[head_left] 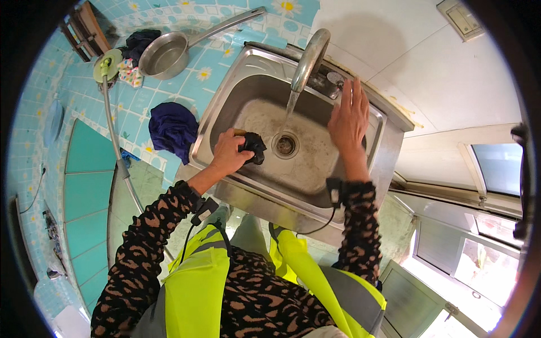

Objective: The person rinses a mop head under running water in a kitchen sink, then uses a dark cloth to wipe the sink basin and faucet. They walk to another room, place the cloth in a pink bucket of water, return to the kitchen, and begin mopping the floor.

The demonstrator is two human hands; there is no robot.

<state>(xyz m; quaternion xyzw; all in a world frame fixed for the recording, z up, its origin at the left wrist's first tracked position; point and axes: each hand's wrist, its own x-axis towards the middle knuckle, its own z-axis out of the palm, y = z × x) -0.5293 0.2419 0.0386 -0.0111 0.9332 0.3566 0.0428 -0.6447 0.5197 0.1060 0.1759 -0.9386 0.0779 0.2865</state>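
Observation:
My left hand (229, 153) grips a crumpled black cloth (254, 148) over the left side of the stainless steel sink (270, 110). A small brownish piece shows beside the cloth at my fingers; what it is I cannot tell. Water runs from the curved metal faucet (310, 59) into the basin near the drain (285, 145). My right hand (350, 118) is raised over the sink's right side with its fingers stretched out, close to the faucet handle (336, 80). Nothing shows in it; whether it touches the handle is hidden.
A dark blue cloth (172, 129) lies on the tiled counter just left of the sink. Behind it stand a long-handled metal pot (165, 57), a black cloth (141, 42) and a green mop head (107, 65). Its metal pole (112, 122) runs down past the counter's edge on my left.

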